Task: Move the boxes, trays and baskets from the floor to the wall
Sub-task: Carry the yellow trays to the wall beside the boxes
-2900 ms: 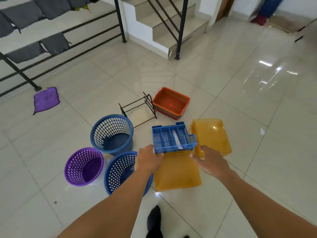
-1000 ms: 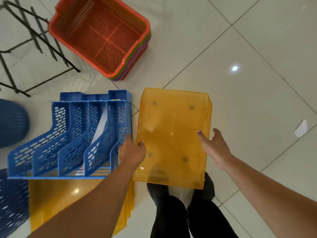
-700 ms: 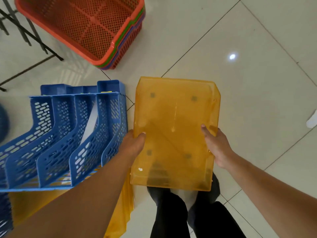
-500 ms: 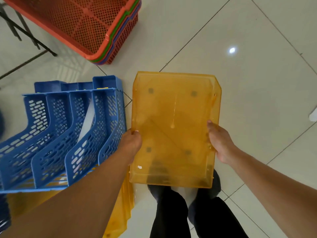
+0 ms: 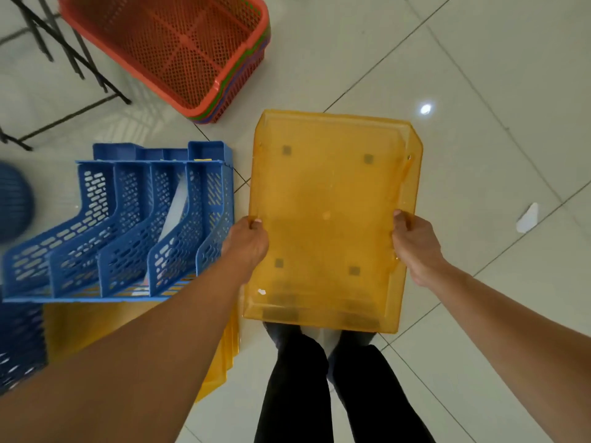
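Along the two long edges of the yellow tray (image 5: 332,219), the person's fingers are curling shut: the left hand (image 5: 248,243) is pinching the left rim with fingertips (image 5: 255,222) hooked over the top, and the right hand (image 5: 415,247) is clamping the opposite rim the same way. Both grips are sitting nearer the close end of the tray than its middle, so the far end is likely wanting to dip; sliding the hands a little forward, or keeping the wrists firm, would be holding it level. The tray is hanging flat above the tiled floor (image 5: 479,75), over the person's feet, and appears to be clear of the ground, though that is a judgement from the feet showing beneath it.

Just beside the left forearm, a blue file rack (image 5: 128,231) is resting on more yellow trays (image 5: 220,356), and the lifted tray should be passing clear of its corner. Farther out, stacked mesh baskets (image 5: 179,46) with an orange one on top are waiting near a black wire stand (image 5: 64,59), all yet to be carried to the wall.
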